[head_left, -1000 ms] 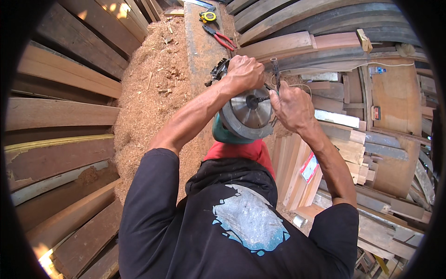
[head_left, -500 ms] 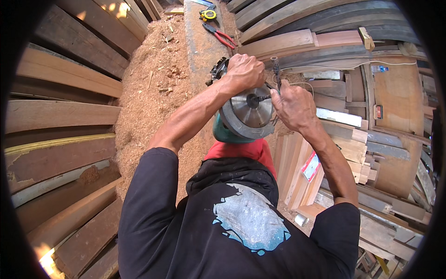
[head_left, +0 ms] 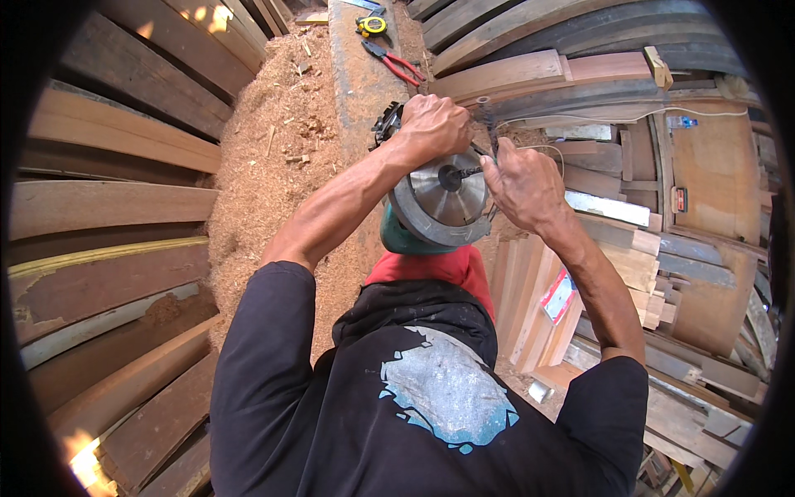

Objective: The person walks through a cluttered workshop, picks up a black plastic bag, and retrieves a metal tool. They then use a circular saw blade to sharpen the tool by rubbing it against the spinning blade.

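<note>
A circular saw with a green body rests against my lap, its round steel blade or flange face turned up toward me and ringed by a grey guard. My left hand is closed over the saw's far edge, beside a black part whose kind I cannot make out. In my right hand, the fingers wrap a dark metal wrench. One arm of it reaches the hub at the centre of the disc; another sticks up past my knuckles, slightly blurred.
Pliers with red handles and a yellow tape measure lie on a dusty board ahead. Sawdust covers the ground at left. Stacked planks line both sides. A white cable crosses the wood at right.
The upright arm of the wrench has tipped a little to the left, and my right hand has shifted very slightly. My left hand keeps its hold on the saw.
</note>
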`<state>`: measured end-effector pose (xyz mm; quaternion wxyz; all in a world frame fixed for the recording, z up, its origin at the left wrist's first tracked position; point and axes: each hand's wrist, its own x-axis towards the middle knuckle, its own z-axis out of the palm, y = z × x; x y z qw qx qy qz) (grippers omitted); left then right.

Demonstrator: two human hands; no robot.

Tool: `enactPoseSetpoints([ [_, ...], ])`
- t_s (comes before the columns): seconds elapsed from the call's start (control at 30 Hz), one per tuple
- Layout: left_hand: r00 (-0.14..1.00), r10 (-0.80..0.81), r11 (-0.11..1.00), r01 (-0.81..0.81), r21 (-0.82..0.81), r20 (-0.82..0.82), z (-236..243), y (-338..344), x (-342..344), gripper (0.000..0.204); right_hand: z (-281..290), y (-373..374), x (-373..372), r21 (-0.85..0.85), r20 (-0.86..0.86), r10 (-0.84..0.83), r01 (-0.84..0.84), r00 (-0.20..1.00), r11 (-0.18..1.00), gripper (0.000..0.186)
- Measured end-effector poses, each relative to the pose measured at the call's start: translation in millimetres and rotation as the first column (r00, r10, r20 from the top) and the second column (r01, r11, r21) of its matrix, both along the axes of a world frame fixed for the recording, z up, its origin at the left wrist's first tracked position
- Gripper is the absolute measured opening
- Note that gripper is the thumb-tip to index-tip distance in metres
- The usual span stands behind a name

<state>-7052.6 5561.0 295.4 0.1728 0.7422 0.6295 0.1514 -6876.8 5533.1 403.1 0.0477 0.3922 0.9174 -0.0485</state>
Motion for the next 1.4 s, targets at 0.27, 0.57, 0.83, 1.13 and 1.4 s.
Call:
enactPoseSetpoints([
  [0.27,0.999,0.043,0.987,-0.047,0.151,0.032,-9.7,4.9,-1.1,0.034,15.1,-1.7,-10.8,-0.065,0.030,-0.019,0.021,0.999,0.998,0.045],
  [0.57,0.999,-0.028,0.998,0.030,0.059,-0.042,-2.2,4.9,5.8,0.029,8.5,-5.2,-4.4,-0.108,-0.015,-0.108,0.106,0.994,0.988,0.040],
  [0.83,0.986,-0.165,0.983,0.166,0.074,-0.018,-6.9,13.0,9.6,0.041,-4.9,3.7,6.3,-0.084,0.007,-0.135,0.135,0.991,0.987,0.036],
  [1.13,0.972,-0.233,0.970,0.233,0.075,-0.012,-9.5,21.5,7.8,0.045,-7.9,14.1,8.7,-0.118,-0.011,-0.117,0.115,0.993,0.986,0.035],
  [1.4,0.973,-0.229,0.973,0.229,0.015,0.014,-4.6,24.6,2.7,0.043,-3.7,19.9,4.5,-0.123,-0.003,-0.081,0.080,0.997,0.989,0.038],
])
